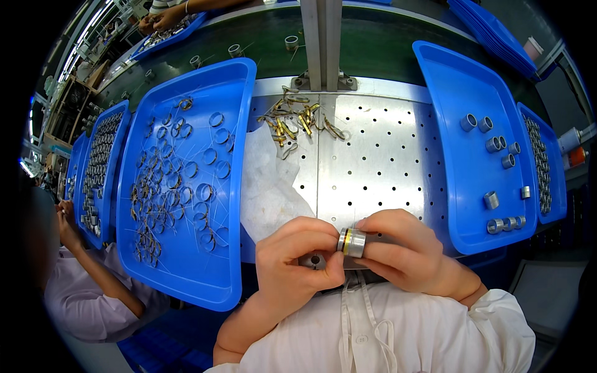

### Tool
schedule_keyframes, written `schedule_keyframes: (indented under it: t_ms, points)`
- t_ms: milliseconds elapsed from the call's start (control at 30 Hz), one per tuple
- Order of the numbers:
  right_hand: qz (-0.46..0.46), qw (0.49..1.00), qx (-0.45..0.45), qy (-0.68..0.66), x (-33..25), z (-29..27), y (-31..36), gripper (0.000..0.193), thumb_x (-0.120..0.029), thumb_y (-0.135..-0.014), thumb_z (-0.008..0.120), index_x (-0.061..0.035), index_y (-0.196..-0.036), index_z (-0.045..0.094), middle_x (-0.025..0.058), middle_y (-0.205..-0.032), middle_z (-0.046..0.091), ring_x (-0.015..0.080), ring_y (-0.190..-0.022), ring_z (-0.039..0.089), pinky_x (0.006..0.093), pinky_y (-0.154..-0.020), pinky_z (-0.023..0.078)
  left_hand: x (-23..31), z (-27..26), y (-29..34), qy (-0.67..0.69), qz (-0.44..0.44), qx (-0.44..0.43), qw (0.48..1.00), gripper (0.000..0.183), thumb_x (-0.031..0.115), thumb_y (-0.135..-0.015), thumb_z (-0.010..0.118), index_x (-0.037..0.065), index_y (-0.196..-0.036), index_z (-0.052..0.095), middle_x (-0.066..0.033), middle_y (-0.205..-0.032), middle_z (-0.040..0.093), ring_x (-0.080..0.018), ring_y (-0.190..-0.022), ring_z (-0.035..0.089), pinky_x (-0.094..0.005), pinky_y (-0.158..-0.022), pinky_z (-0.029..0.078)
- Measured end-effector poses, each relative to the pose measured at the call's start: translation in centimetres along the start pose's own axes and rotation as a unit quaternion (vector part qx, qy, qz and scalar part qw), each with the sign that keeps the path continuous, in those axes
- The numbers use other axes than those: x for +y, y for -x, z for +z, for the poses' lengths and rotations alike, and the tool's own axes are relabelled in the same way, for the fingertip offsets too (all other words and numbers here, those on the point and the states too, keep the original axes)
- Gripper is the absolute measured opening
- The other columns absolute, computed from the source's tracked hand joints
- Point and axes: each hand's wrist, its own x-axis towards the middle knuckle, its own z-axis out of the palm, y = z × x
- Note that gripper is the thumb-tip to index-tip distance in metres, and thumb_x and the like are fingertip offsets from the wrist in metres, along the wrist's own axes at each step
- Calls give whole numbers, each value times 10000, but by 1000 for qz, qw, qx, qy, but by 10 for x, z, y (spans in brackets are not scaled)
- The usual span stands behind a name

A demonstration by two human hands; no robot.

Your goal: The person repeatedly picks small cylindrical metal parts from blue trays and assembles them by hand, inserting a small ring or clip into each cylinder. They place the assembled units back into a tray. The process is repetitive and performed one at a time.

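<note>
Close to my body, both hands pinch one short silver metal cylinder (356,243) with a yellow band near its left end. My left hand (295,256) grips the left end between thumb and fingers. My right hand (403,252) is closed on the right end. The cylinder lies roughly sideways above the near edge of a perforated metal plate (379,168). To the left, a blue tray (186,289) holds many thin rings (203,191) with fine wires sticking out. At the right, another blue tray (460,211) carries several silver cylinders (491,199).
A white sheet (267,186) lies beside the left tray, below a pile of brass-coloured strips (305,121). A metal post (321,46) rises behind the plate. Beyond runs a green belt (267,37) with a few rings. Co-workers' hands (165,20) show at far left.
</note>
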Motion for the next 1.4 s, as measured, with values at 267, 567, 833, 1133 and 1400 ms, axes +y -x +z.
schedule_keyframes:
  t_ms: [267,567,833,1133,1400]
  points:
    - [42,999,-1,1,-2,0,1,283,-29,-659,750,10,-899,604,144,-950,581,255,-740,592,313,-619,498,5,6,-4,-48,52,21,997,205,-69,-585,686,-8,-770,623,-73,-820,616,-117,-593,603,-211,-510,475]
    - [50,999,6,-11,-3,2,1,295,-26,-643,752,7,-894,602,138,-941,580,252,-726,590,309,-607,495,2,7,-2,-96,99,29,990,208,-36,-578,700,9,-764,619,-62,-820,617,-108,-554,596,-211,-497,474]
    - [29,1000,-1,7,-1,0,0,306,-14,-645,739,15,-915,598,150,-953,576,267,-757,590,320,-626,496,2,6,-5,-53,67,25,996,208,-62,-583,686,-3,-769,616,-76,-835,616,-119,-591,604,-212,-518,486]
    - [39,999,-3,-5,-3,0,0,290,-16,-664,737,11,-920,603,150,-958,572,266,-749,590,316,-616,495,4,5,-4,-101,92,25,990,200,-58,-576,690,10,-748,613,-59,-799,616,-110,-575,597,-203,-497,469]
    - [16,1000,-2,21,-2,0,0,279,-19,-660,733,10,-903,600,148,-955,572,262,-743,589,312,-613,498,5,6,-5,-65,73,32,995,196,-66,-588,691,3,-755,615,-63,-798,616,-104,-586,601,-208,-509,479]
